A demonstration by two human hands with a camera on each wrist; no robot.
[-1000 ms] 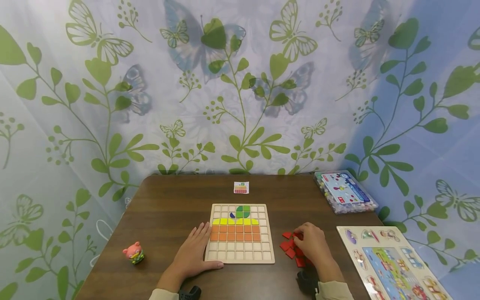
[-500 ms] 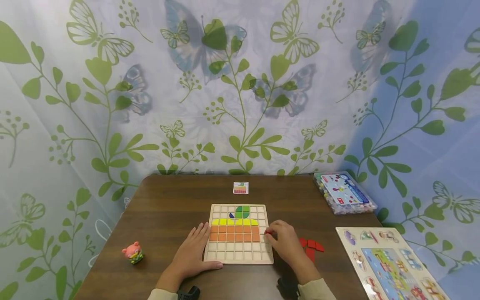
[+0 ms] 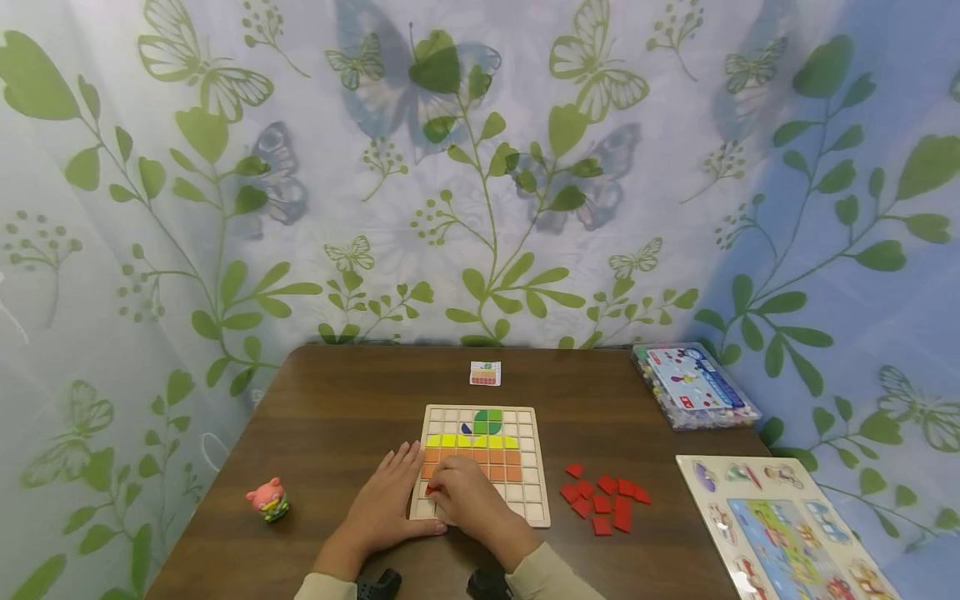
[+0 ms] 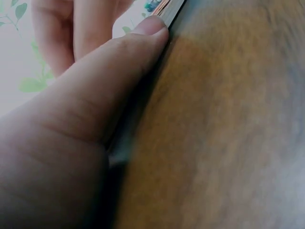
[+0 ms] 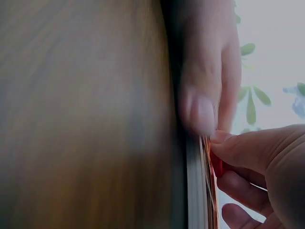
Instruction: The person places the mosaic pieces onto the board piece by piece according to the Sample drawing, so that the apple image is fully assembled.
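Observation:
A square wooden grid board (image 3: pixel 532 475) lies on the table. It holds green quarter-round pieces (image 3: pixel 487 421), a dark blue piece (image 3: pixel 467 429), a row of yellow pieces (image 3: pixel 448 442) and orange tiles (image 3: pixel 498 465). My left hand (image 3: pixel 378 504) rests at the board's left edge, fingers extended and thumb along the front edge. Over the lower left of the board, my right hand (image 3: pixel 474 504) pinches a red tile (image 5: pixel 217 164) between thumb and fingers. That hand hides some grid cells. Several loose red tiles (image 3: pixel 602 504) are scattered right of the board.
A small picture card (image 3: pixel 485 373) lies behind the board. At the back right sits a clear box of beads (image 3: pixel 693 387), with a wooden picture puzzle (image 3: pixel 787 525) in front of it. A pink-headed figurine (image 3: pixel 268 500) stands at left. A patterned curtain (image 3: pixel 480 167) hangs behind.
My right hand has moved left from the loose red tiles, across to the board's lower left, carrying a red tile. The left hand has stayed at the board's edge.

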